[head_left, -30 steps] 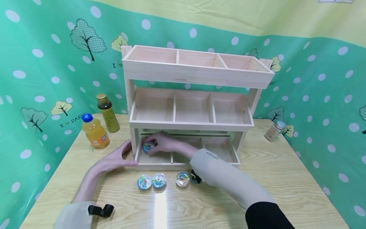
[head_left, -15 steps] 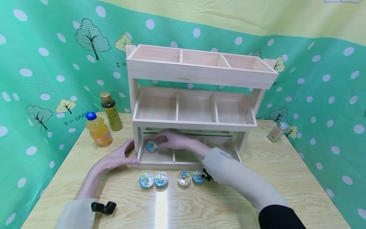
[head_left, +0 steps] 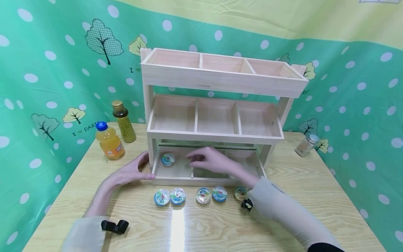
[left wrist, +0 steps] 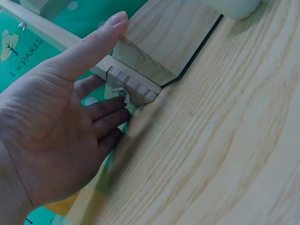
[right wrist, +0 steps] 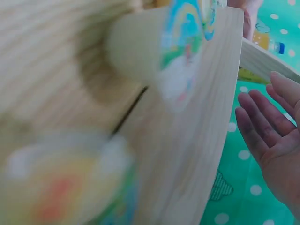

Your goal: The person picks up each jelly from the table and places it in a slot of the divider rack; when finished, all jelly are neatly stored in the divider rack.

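A small jelly cup (head_left: 168, 159) with a blue and white printed lid sits in the left compartment of the rack's bottom tray. My right hand (head_left: 214, 161) hovers over that tray, to the right of the cup and apart from it. In the right wrist view its fingers are loosely extended and hold nothing. At the lower left corner of the wooden rack (head_left: 220, 82) is my left hand (head_left: 130, 172). Its thumb touches the front corner, while the fingers reach along the side, near a wing nut (left wrist: 123, 93) in the left wrist view.
Several more jelly cups (head_left: 203, 196) stand in a row before the rack, one partly beside the right sleeve. An orange drink bottle (head_left: 110, 143) and a dark-necked bottle (head_left: 125, 124) stand at left. A glass jar (head_left: 306, 145) is at right. The upper trays have three compartments each.
My right hand has let go of the jelly cup and drawn back to the right. The cup stays in the left compartment. My left hand keeps its place at the rack's corner.
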`<move>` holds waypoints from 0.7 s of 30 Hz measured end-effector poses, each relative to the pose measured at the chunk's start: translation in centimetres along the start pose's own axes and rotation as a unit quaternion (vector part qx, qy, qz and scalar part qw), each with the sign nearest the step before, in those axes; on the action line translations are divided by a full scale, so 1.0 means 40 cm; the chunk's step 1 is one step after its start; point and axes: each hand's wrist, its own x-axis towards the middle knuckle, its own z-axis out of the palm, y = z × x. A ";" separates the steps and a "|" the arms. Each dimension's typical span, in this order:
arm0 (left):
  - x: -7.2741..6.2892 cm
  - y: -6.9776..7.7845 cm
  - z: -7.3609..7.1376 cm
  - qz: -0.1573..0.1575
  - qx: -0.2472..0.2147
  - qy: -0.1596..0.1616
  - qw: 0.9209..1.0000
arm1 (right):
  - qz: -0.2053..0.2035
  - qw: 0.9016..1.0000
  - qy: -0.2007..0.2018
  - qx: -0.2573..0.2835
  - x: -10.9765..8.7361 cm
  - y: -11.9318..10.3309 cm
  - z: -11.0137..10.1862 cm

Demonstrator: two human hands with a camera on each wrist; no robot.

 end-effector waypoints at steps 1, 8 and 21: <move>0.000 0.001 0.000 -0.002 -0.002 0.000 1.000 | -0.001 1.000 0.010 0.003 -0.015 0.003 -0.003; 0.000 -0.002 0.000 -0.009 -0.003 0.001 1.000 | -0.007 0.997 0.076 0.024 -0.115 0.029 -0.030; -0.001 0.000 0.000 0.004 0.001 0.005 1.000 | -0.041 0.990 0.128 0.038 -0.258 0.074 -0.031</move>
